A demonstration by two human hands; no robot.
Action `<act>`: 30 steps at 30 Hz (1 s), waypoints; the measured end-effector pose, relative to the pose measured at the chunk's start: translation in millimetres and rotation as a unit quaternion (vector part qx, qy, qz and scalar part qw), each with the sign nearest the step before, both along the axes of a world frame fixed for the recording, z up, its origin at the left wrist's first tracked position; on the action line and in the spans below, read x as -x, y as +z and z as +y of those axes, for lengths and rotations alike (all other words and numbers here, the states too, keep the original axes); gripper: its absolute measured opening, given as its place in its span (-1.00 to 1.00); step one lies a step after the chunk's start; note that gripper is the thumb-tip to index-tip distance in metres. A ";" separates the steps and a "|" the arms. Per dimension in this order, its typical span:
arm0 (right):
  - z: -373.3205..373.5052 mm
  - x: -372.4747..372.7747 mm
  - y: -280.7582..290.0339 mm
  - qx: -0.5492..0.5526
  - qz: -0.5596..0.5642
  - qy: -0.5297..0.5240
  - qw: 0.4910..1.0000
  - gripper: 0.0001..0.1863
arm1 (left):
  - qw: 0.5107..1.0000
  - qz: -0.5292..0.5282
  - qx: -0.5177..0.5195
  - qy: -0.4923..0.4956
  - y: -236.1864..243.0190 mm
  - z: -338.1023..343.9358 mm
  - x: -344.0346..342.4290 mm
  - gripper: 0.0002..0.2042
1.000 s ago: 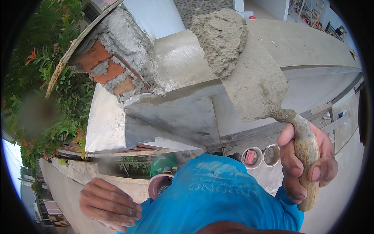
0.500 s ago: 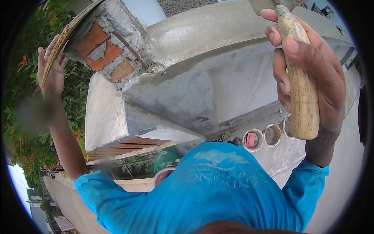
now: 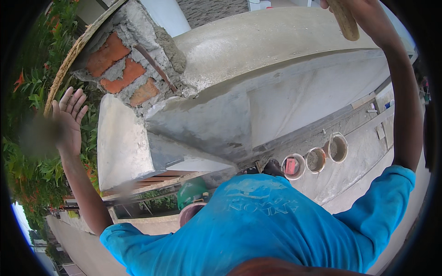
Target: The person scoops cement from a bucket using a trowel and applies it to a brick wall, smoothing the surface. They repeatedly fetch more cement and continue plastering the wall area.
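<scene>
My left hand is raised at the left, palm showing and fingers spread. It is close to the lower end of a long tan strip, curved in this view, that runs up along the side of a brick-and-mortar pillar top. Whether hand and strip touch, I cannot tell. At the upper right, my right hand is closed around a pale wooden handle with a rounded butt. The handle's other end and part of the hand are cut off by the top edge. Exposed orange bricks and a rusty bar show in the pillar.
A smooth wet cement ledge curves rightward from the pillar above a grey plastered wall. Below stand buckets: one with a red block, others holding grey material. Leafy bushes crowd the left. A green object sits low down.
My right hand has moved up and away over the ledge with the wooden handle, uncovering a bucket. My left hand has dropped lower beside the strip.
</scene>
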State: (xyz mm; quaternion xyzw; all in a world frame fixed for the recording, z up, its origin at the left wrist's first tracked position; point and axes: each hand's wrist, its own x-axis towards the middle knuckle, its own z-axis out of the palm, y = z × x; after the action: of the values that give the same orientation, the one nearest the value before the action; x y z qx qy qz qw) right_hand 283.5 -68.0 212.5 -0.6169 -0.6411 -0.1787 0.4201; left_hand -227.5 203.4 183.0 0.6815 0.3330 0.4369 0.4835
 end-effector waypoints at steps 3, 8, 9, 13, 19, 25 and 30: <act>13.2 -46.5 15.8 0.142 -0.117 -0.103 0.977 -0.73 | 0.999 0.028 0.028 -0.001 -27.5 -32.4 -3.8 -0.33; 65.0 -73.9 -0.2 -0.001 -0.388 0.029 0.921 -0.81 | 0.981 0.140 -0.078 0.112 -57.8 -106.3 -63.8 -0.37; 74.5 -72.5 2.4 0.000 -0.433 0.034 0.901 -0.81 | 0.970 0.171 -0.101 0.143 -62.1 -120.4 -70.0 -0.38; 109.2 -73.1 10.9 0.000 -0.497 0.070 0.865 -0.82 | 0.951 0.195 -0.114 0.211 -77.7 -145.8 -70.7 -0.39; 151.2 -46.8 22.0 -0.049 -0.591 0.048 0.803 -0.82 | 0.939 0.158 -0.120 0.280 -80.7 -151.0 -65.4 -0.43; 167.3 -12.5 39.3 -0.088 -0.602 0.104 0.786 -0.84 | 0.880 0.115 -0.312 0.338 -18.4 -131.1 -47.3 -0.42; 143.6 10.3 82.9 -0.077 -0.646 0.053 0.757 -0.85 | 0.831 0.329 -0.417 0.165 99.4 -115.4 -95.3 -0.37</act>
State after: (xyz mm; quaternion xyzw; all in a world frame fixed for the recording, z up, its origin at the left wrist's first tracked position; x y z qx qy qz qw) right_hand 273.2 75.5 295.4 -0.2858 -0.7758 -0.5612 -0.0395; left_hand -132.2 87.9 282.4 0.8568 0.3658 0.3577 -0.0640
